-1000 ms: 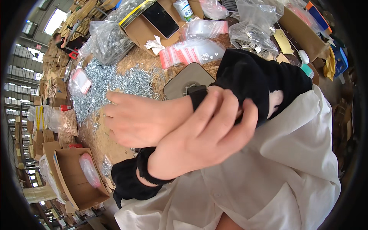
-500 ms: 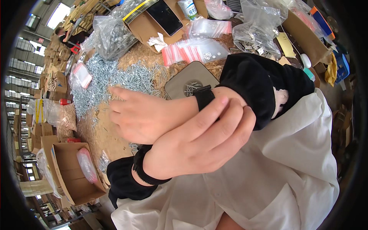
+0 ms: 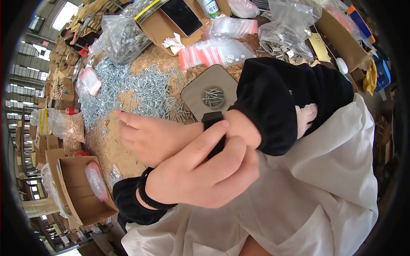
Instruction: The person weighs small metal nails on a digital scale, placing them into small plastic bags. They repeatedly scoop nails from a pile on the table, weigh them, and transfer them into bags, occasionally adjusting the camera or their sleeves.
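Note:
My left hand reaches across from the lower left, its fingers bent around the black wristband on my right wrist. The index fingertip and thumb side press at the band's edge. My right hand points left, back upward, over the bare board. Its fingers are loosely extended and nothing shows in them, though the palm is hidden. Beyond it spreads a heap of silver screws. A square grey-brown plate lies behind the right wrist, with several screws in a round dish on it.
Zip bags with small washers lie behind the plate. A phone rests on a cardboard box at the back. An open carton stands at lower left. Clear plastic bags lie at the back right.
Both hands have shifted a little left and nearer. The left fingers have moved from the right forearm onto the wristband and bent more. The dish of screws now shows more fully.

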A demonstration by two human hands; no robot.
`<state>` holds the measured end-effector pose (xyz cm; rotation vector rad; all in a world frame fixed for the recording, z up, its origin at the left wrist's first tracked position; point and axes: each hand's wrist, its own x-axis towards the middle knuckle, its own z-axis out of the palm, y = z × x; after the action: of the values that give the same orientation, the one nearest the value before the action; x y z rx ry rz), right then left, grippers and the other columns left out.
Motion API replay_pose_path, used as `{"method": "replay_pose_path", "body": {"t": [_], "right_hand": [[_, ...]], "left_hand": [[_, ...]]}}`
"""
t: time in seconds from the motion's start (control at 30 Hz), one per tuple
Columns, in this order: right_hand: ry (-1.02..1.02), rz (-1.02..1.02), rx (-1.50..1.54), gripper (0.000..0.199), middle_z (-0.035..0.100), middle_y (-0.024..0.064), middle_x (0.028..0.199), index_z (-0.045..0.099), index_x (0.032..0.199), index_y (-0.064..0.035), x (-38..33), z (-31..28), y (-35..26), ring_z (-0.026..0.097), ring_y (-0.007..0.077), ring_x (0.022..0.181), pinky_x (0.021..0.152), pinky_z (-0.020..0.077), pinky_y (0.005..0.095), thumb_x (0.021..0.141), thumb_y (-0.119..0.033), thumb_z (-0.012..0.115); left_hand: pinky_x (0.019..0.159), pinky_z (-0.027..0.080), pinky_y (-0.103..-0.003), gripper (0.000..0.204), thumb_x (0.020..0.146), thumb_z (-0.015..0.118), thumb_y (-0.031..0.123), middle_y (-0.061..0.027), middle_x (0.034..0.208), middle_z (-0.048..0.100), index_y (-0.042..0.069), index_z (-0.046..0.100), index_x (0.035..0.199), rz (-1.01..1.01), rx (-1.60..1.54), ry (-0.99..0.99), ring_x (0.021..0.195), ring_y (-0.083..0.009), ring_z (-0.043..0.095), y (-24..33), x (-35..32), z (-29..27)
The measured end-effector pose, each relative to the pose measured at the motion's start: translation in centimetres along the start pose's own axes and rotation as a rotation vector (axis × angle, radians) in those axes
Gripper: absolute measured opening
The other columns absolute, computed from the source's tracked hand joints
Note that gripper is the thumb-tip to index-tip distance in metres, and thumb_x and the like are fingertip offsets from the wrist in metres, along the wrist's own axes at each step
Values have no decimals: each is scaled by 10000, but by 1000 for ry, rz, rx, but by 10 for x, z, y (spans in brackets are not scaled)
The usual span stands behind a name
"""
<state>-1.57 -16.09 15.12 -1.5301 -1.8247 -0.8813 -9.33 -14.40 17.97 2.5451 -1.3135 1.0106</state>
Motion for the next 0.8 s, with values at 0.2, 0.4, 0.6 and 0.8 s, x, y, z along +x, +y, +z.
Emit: {"method": "replay_pose_path", "body": {"t": [0.2,0.4,0.6,0.8], "right_hand": [[-16,-25,24,115,623,11,760,701,719,-151,1,5,-4,595,205,856,974,404,468,753,-222,617],[-27,-29,41,118,624,11,761,699,721,-148,0,3,-7,596,204,856,960,410,461,758,-222,614],[-41,-31,55,120,624,11,763,697,723,-146,-1,3,-6,597,203,855,946,416,453,762,-221,612],[-51,-25,64,122,625,11,764,696,726,-143,-2,1,-9,597,202,855,932,422,445,767,-220,610]], "left_hand": [[988,513,-368,223,835,551,150,1,1020,603,88,684,1003,42,203,157,1023,-167,579,1,-1,38],[956,509,-352,236,867,563,172,0,1017,614,66,663,1053,24,159,-108,1002,-163,587,1,6,10],[894,514,-341,203,863,578,174,-8,987,621,64,664,1010,59,107,-124,952,-170,594,-3,-3,-9],[831,519,-330,173,858,593,176,-16,957,629,62,665,967,86,90,-149,902,-176,602,-1,-6,-12]]}}
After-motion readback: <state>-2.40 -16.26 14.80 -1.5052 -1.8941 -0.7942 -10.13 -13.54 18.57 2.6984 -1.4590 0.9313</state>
